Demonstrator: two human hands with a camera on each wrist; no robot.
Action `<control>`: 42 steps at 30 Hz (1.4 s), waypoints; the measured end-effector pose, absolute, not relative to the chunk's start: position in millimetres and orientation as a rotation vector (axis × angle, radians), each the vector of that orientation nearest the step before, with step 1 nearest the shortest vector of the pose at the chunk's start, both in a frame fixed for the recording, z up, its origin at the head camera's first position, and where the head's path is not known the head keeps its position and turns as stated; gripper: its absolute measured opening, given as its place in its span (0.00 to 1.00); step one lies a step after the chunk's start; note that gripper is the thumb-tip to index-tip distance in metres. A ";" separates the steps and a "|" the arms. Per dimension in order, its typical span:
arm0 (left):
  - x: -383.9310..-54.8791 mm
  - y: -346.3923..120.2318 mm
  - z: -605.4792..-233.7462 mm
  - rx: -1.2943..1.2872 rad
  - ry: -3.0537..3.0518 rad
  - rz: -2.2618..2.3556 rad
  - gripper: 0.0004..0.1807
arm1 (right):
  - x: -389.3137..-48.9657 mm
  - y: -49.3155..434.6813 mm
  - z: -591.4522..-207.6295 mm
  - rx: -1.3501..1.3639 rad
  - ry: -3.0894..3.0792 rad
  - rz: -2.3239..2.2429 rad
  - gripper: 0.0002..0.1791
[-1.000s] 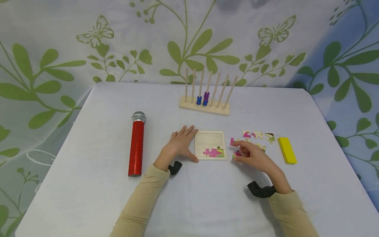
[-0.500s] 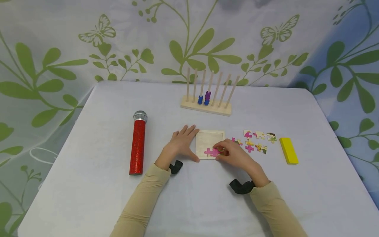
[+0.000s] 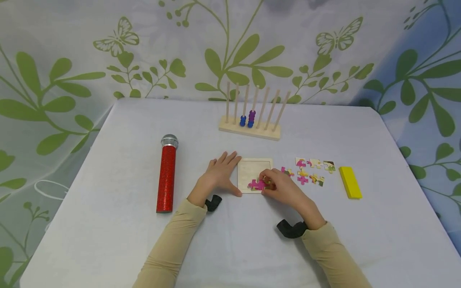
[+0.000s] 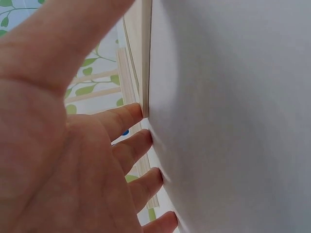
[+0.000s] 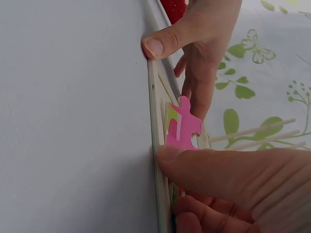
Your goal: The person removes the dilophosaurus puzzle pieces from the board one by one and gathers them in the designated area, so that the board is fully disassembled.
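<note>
A shallow square wooden puzzle tray [image 3: 251, 168] lies in the middle of the white table. My left hand [image 3: 219, 176] spreads its thumb and fingers along the tray's left side. In the left wrist view, its fingertips [image 4: 136, 112] touch the tray's edge. My right hand [image 3: 286, 190] is over the lower right corner of the tray, thumb and fingers curled together in a pinch on a puzzle piece mostly hidden by them. Beside the thumb in the right wrist view, a pink jigsaw piece [image 5: 182, 128] stands tilted up from the tray bottom.
Several loose jigsaw pieces [image 3: 303, 174] lie right of the tray, with a yellow block [image 3: 350, 183] beyond them. A red microphone [image 3: 167, 178] lies at the left. Behind the tray stands a wooden peg rack [image 3: 248, 131] with blue and purple beads.
My right hand has moved left from the loose pieces to the tray, bringing a piece. Over the last half second the pink piece in the tray has tilted slightly. My left hand stays put.
</note>
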State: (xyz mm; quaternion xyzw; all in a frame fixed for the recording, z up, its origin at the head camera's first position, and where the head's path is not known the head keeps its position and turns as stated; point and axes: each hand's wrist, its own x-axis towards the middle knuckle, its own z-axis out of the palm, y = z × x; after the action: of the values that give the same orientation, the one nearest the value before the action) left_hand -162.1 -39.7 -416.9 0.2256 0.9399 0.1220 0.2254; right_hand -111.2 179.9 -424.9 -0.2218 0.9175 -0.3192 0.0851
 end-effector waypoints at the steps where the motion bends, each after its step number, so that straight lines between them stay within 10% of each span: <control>1: -162.1 -39.8 -417.2 0.624 2.593 0.340 0.65 | -111.0 179.2 -424.4 -0.657 2.735 -0.955 0.18; 24: -160.1 -40.2 -415.1 0.637 2.585 0.366 0.65 | -111.3 187.7 -419.4 -0.598 2.570 -1.245 0.06; 42: -159.8 -40.9 -418.3 0.650 2.595 0.346 0.65 | -79.9 302.1 -408.6 -0.230 2.548 -1.112 0.11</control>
State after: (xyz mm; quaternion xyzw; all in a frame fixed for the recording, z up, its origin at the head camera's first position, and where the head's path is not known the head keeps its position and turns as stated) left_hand -159.8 -40.9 -418.3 0.2352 0.9383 0.1251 0.2204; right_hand -79.9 302.1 -408.6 -0.0813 0.8993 -0.3925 0.1750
